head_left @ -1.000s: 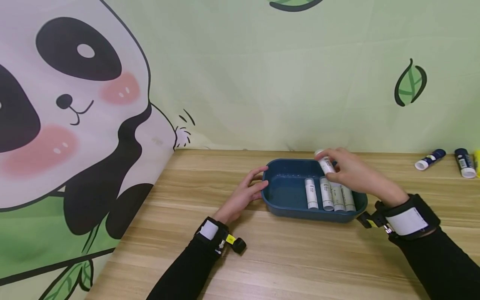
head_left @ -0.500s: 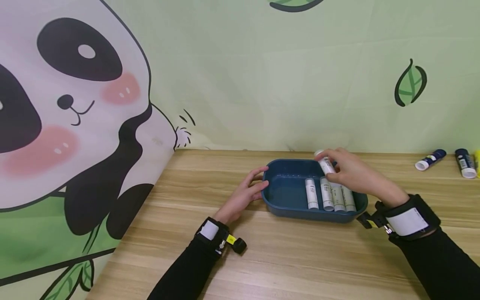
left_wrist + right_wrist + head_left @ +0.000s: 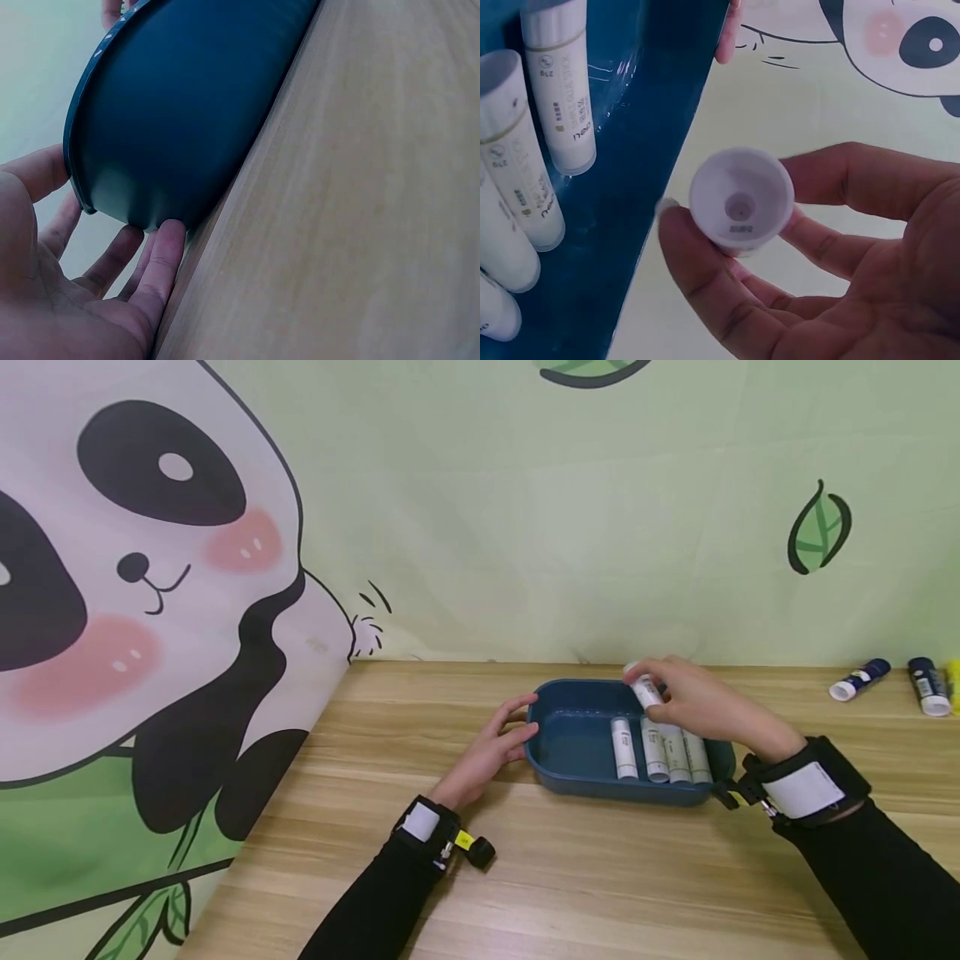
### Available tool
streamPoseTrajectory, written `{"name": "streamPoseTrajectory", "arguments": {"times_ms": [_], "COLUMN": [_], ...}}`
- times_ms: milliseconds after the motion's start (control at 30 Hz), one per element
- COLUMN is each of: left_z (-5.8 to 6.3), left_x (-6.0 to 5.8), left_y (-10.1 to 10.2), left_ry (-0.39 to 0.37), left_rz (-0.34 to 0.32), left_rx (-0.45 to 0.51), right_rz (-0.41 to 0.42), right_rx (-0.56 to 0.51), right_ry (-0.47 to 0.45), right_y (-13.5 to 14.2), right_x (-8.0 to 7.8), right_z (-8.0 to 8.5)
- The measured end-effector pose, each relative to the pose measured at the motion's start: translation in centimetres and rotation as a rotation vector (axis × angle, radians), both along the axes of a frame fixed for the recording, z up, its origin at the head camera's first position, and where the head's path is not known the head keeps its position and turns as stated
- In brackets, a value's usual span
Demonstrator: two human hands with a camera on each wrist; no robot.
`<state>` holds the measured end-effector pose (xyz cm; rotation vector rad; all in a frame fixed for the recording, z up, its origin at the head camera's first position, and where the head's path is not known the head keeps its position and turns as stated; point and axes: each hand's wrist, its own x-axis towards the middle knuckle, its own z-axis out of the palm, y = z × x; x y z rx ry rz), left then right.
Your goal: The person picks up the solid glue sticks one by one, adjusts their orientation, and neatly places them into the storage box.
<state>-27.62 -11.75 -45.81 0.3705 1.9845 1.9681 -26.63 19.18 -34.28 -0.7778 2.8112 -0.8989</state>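
A dark blue rectangular box (image 3: 577, 785) stands on the table, with several white glue sticks (image 3: 623, 747) in its right part. My left hand (image 3: 483, 756) is at the box's left end, its fingertips touching the outer wall (image 3: 180, 112) and rim. My right hand (image 3: 693, 697) pinches another white glue stick (image 3: 645, 689) between thumb and fingers, tilted over the box's back rim. In the right wrist view, the held glue stick (image 3: 741, 199) shows its round hollow end, and more glue sticks (image 3: 559, 90) lie in the box beside it.
At the back right of the wooden table (image 3: 600, 877) lie two dark blue glue sticks with white ends (image 3: 858, 680) (image 3: 929, 687). A yellow object (image 3: 954, 685) is cut off by the right edge. A green panda-print backdrop (image 3: 525, 527) rises behind the table.
My right hand has shifted slightly left with the glue stick still pinched. My left hand and the box keep about the same place.
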Motion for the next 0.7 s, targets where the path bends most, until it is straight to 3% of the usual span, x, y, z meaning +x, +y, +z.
{"name": "streamPoseTrajectory", "arguments": {"times_ms": [433, 700], "left_z": [-0.3, -0.3], "left_x": [-0.1, -0.2], "left_y": [-0.1, -0.1], "left_ry": [0.005, 0.006], "left_rz": [0.005, -0.001], "left_rx": [0.008, 0.009], "right_rz": [0.12, 0.145], "right_rx": [0.07, 0.123], "right_ry": [-0.047, -0.151], "right_y": [-1.6, -3.0], "right_x": [-1.2, -2.1], "right_z": [1.1, 1.3]}}
